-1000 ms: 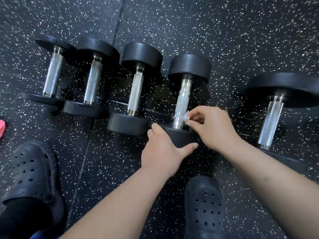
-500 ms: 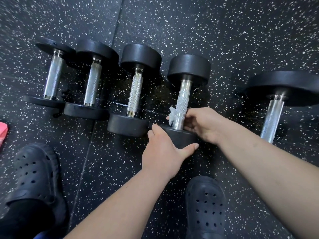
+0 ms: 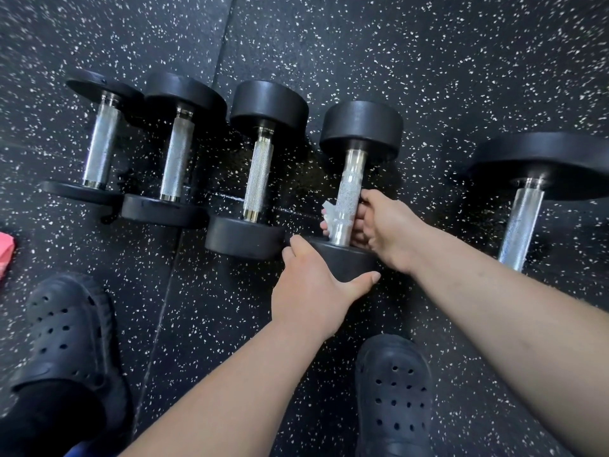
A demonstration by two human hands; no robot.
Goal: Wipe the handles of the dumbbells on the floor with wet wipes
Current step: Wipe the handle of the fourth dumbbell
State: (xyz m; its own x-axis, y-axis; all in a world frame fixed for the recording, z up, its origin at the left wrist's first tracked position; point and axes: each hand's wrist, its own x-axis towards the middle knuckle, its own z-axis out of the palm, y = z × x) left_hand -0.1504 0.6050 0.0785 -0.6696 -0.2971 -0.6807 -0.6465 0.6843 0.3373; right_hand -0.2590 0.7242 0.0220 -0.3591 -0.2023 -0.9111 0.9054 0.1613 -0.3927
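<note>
The dumbbell (image 3: 354,189) I am working on lies on the speckled black floor (image 3: 428,61), fourth from the left in the row, its chrome handle (image 3: 350,196) running from the near head to the far head. A scrap of wet wipe (image 3: 329,211) is pressed against the lower left side of that handle, white and crumpled, showing past the bar.

My right hand (image 3: 384,230) is wrapped around the lower part of the handle from the right, fingers curled closed behind the bar with the wipe caught under them; fingertips (image 3: 324,225) peek out on the left side. My left hand (image 3: 311,291) lies over the near head of the same dumbbell, fingers bent over its left edge and thumb stretched along its near right edge, clamping it.

Just left, a third dumbbell (image 3: 260,173) has its near head almost touching the one I hold. Two more dumbbells (image 3: 141,146) sit close together further left. To the right, well apart, lies a bigger dumbbell (image 3: 534,199), with bare floor between it and my right wrist.

A seam in the floor mats (image 3: 227,34) runs from far to near, left of the middle. My black clogs (image 3: 393,397) stand nearest me, one under each arm. A pink thing (image 3: 6,252) is cut off by the left edge.
</note>
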